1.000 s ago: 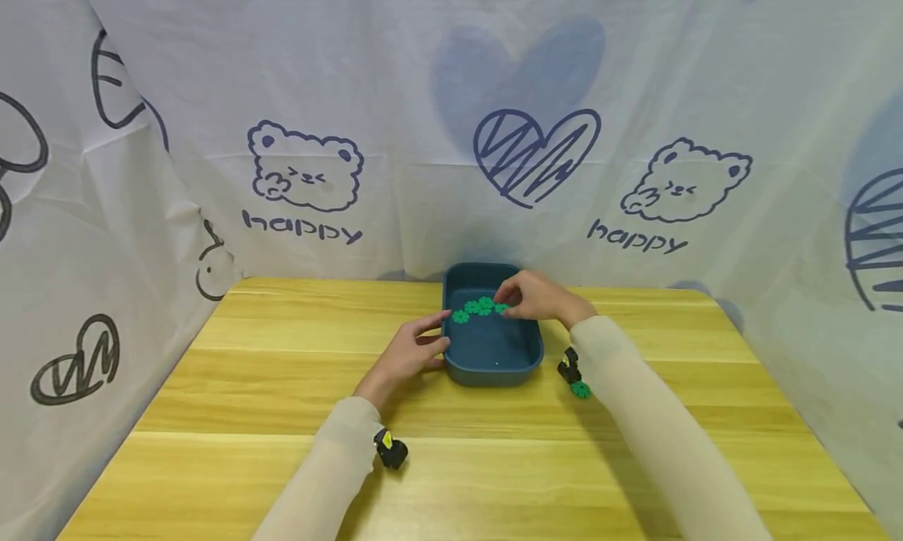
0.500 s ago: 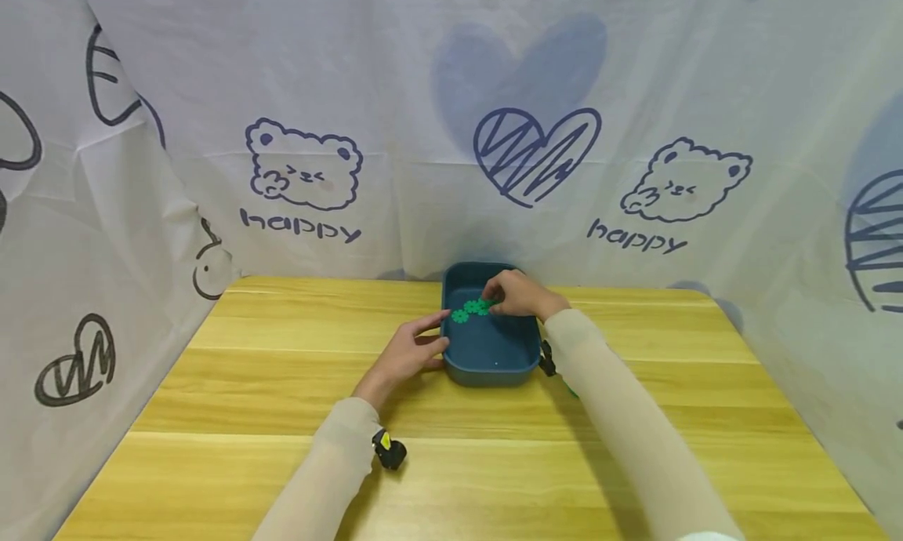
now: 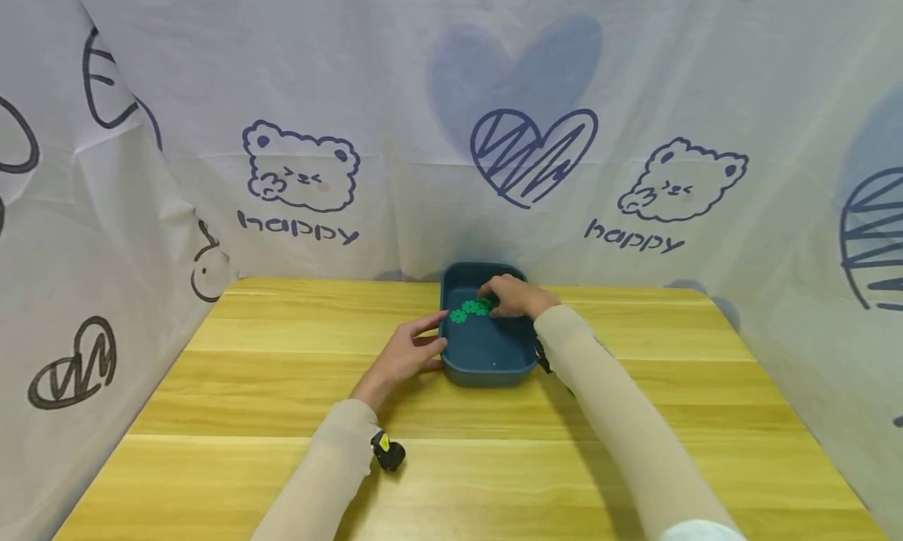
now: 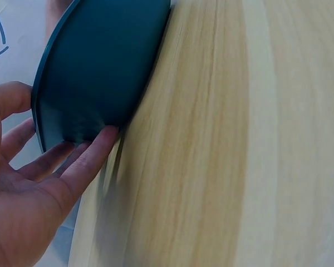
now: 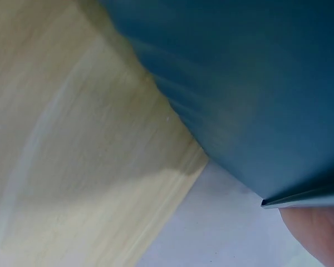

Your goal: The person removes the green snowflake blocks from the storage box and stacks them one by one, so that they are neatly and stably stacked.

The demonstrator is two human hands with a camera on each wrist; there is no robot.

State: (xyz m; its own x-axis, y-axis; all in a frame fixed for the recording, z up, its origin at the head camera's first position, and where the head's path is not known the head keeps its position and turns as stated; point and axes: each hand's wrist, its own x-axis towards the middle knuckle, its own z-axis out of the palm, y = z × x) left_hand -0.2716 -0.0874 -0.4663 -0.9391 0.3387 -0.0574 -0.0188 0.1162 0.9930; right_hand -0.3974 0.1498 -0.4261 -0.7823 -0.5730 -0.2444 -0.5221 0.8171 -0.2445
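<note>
Right hand (image 3: 516, 296) has shifted left to green flower-shaped pieces (image 3: 469, 308); occlusion hides its grip. Left hand (image 3: 404, 353), fingers spread, braces the blue rectangular tub (image 3: 490, 378) at left, presumably for stability.

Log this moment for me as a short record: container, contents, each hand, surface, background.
Container: blue open bin, upright near the table's far edge
Contents: green flower-shaped pieces in an uneven row, some hidden by fingers
Left hand: left hand, fingers spread, touching the bin's left side from outside
Right hand: right hand, reaching over the bin's right side, fingers at the row's right end; grip unclear
Surface: wood-grain table
Background: white cloth printed with bears, hearts and "happy"
</note>
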